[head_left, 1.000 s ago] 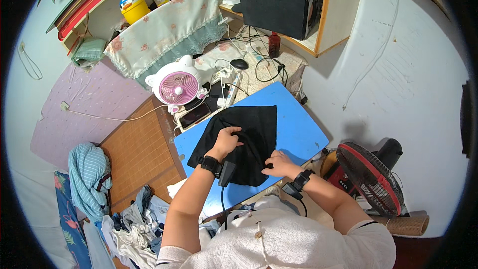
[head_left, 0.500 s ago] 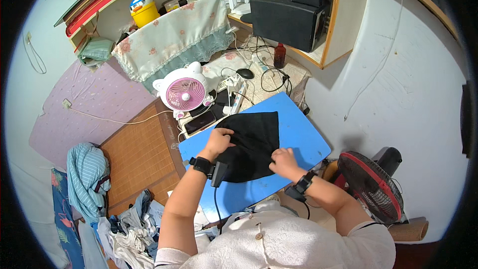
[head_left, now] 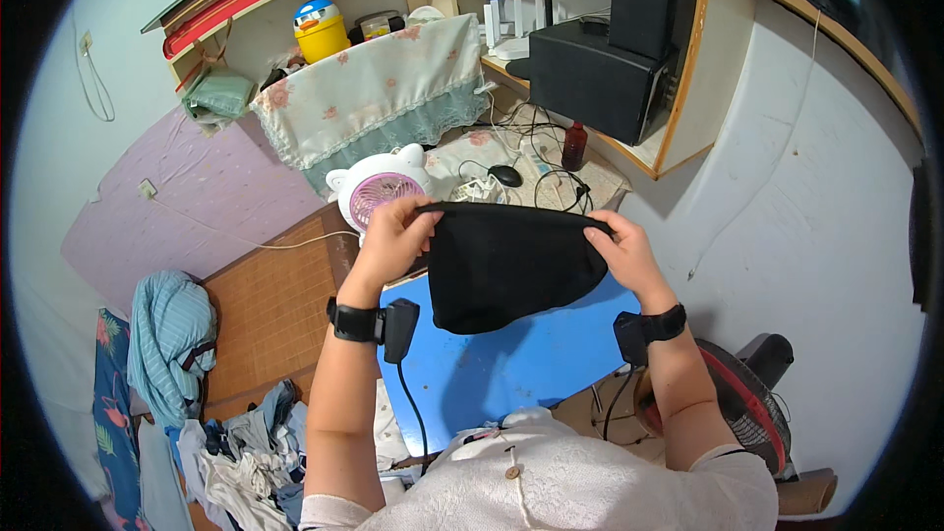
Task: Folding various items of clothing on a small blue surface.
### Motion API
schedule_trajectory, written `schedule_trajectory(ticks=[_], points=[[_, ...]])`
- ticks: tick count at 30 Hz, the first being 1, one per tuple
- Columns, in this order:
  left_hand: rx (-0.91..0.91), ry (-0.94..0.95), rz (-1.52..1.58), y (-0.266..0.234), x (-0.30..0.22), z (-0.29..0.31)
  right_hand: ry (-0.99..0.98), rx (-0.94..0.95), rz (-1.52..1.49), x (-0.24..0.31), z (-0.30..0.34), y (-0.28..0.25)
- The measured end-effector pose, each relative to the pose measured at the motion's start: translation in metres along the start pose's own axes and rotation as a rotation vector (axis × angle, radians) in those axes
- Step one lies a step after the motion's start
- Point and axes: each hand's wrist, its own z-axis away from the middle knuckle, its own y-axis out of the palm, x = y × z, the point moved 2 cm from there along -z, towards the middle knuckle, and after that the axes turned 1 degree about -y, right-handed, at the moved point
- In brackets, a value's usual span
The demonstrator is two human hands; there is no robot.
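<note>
A piece of black cloth (head_left: 516,270) hangs above the blue board (head_left: 472,374), stretched between my two hands. My left hand (head_left: 395,236) pinches its upper left corner, and my right hand (head_left: 624,248) pinches its upper right corner. The top edge is drawn nearly straight, while the lower part droops freely and ends in a rounded hem. Whether it is a garment or a plain cloth I cannot tell. Each wrist wears a black strap with a small cabled device. The fingertips behind the cloth are partly hidden.
Beyond the board stand a white and pink cat-eared fan (head_left: 383,189), a black mouse (head_left: 505,176) and a dark red bottle (head_left: 574,147) among cables. Crumpled clothes (head_left: 251,467) lie at lower left. A black and red floor fan (head_left: 752,403) stands right, beside my right forearm.
The black cloth lay on the blue board under both hands. Now both hands have raised it by its upper corners, and it hangs down. The view has shifted slightly.
</note>
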Motion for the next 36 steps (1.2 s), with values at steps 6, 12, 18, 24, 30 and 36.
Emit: schedule_trajectory(ticks=[6, 12, 18, 24, 30, 36], points=[[0.054, -0.039, -0.255, 0.002, 0.013, -0.008, -0.132, -0.019, 0.175, -0.02, -0.007, 0.003], [0.097, -0.157, 0.031, 0.027, 0.024, -0.031, -0.064, -0.098, 0.106, -0.046, -0.014, -0.013], [0.19, -0.19, 0.391, 0.075, 0.054, -0.067, -0.07, -0.204, 0.291, 0.012, 0.0, -0.044], [0.121, -0.482, 0.597, 0.08, 0.112, -0.051, -0.189, 0.305, 0.333, -0.005, 0.035, 0.016], [-0.133, -0.779, 0.481, 0.05, 0.252, 0.025, 0.084, 0.931, 0.075, -0.1, 0.09, 0.135], [-0.238, -0.864, -0.114, 0.024, 0.281, 0.098, 0.188, 0.724, 0.162, -0.142, 0.071, 0.141]])
